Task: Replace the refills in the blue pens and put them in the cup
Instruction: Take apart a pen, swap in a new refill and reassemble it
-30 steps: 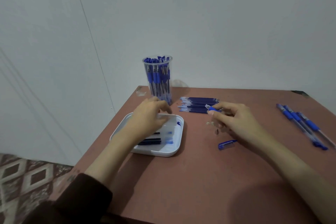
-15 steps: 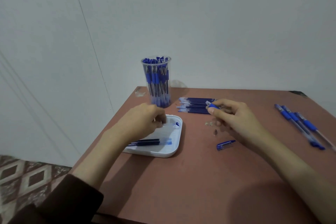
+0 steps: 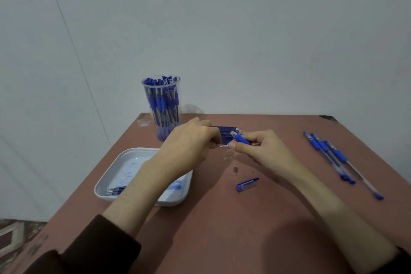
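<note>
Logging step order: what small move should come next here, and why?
Probably the left hand should pinch one from the refill pile beside it: the right hand holds a barrel, with cap and metal tip lying loose on the table.

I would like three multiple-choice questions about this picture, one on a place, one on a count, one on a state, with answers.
1. Where does the loose blue cap lie? A in the tray; B on the table; C in the cup.
2. How many pens lie at the table's right side? A one; B six; C three.
3. What does the right hand do? A grips a blue pen; B lies flat; C lifts the cup.
Answers: 1 B, the cap rests on bare table near the hands; 2 C, three lie side by side; 3 A, it is curled round the pen.
</note>
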A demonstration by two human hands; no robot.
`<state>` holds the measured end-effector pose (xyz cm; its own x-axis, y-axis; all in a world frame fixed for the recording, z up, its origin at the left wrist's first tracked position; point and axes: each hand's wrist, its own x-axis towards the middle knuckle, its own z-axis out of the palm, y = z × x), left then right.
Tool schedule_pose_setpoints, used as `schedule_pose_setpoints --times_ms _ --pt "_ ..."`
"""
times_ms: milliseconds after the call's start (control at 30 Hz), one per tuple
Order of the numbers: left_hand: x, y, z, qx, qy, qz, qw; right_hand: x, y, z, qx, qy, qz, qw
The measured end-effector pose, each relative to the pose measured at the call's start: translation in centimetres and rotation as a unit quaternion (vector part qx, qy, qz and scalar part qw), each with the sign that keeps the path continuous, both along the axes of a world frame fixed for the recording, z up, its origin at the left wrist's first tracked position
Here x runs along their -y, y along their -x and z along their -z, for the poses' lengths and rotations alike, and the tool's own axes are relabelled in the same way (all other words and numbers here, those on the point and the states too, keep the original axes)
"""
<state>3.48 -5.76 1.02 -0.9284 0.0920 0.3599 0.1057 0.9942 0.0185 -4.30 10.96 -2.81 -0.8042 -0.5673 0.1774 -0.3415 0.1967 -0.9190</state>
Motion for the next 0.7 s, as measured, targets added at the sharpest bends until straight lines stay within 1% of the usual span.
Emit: schedule_pose_setpoints --times_ms 67,100,133,167,200,233,267,300,333,367,400,433,467,500,600,667,700 --pt "-0.1 0.3 0.1 -0.019 0.004 0.012 1.0 0.0 0.1 0.0 -0.007 -0.002 0.011 1.0" --pt "-0.2 0.4 0.3 -0.052 0.007 0.028 0.998 0.0 0.2 0.0 -0.005 0.005 0.025 1.0" --pt "-0.2 0.6 0.7 -0.112 0.012 0.047 0.993 0.0 0.4 0.1 -0.006 0.012 0.041 0.999" --pt "-0.2 0.8 1.1 -0.172 -0.001 0.052 0.984 0.0 0.6 0.3 -0.011 0.021 0.06 0.998" --pt "-0.3 1.0 1.6 -0.218 -0.047 0.046 0.974 0.0 0.8 0.3 -0.019 0.027 0.077 0.996" --pt "-0.6 1.2 1.9 -0.234 -0.109 0.033 0.966 0.0 0.9 0.4 -0.024 0.036 0.094 0.995" --pt "-0.9 1.3 2.3 -0.216 -0.186 0.018 0.958 0.0 1.1 0.5 -0.023 0.046 0.106 0.993" --pt "-1.4 1.6 2.6 -0.165 -0.267 -0.002 0.95 0.0 1.2 0.6 -0.016 0.061 0.115 0.991" --pt "-2.1 1.7 2.7 -0.096 -0.354 -0.021 0.93 -0.1 1.2 0.5 -0.007 0.078 0.117 0.99" --pt "-2.6 1.9 2.8 -0.037 -0.459 -0.022 0.888 -0.1 1.3 0.6 0.0 0.091 0.114 0.989" --pt "-3.2 2.2 2.8 0.002 -0.566 -0.007 0.824 -0.1 1.3 0.6 0.002 0.095 0.107 0.99" --pt "-3.6 2.4 2.7 0.012 -0.646 0.006 0.763 -0.1 1.2 0.6 0.002 0.095 0.1 0.99" --pt "-3.8 2.6 2.7 -0.003 -0.692 0.016 0.722 0.0 1.3 0.6 0.001 0.092 0.097 0.991" --pt "-3.8 2.9 2.8 -0.027 -0.708 0.02 0.706 0.0 1.3 0.7 -0.004 0.087 0.098 0.991" --pt "-4.0 3.2 2.8 -0.082 -0.725 0.022 0.684 0.2 1.8 0.9 -0.039 0.057 0.111 0.991" --pt "-3.9 3.4 2.9 -0.102 -0.749 0.024 0.655 0.0 2.1 1.0 -0.095 0.019 0.126 0.987" --pt "-3.8 3.4 2.9 -0.109 -0.759 0.025 0.642 -0.1 2.2 1.1 -0.139 -0.019 0.138 0.981"
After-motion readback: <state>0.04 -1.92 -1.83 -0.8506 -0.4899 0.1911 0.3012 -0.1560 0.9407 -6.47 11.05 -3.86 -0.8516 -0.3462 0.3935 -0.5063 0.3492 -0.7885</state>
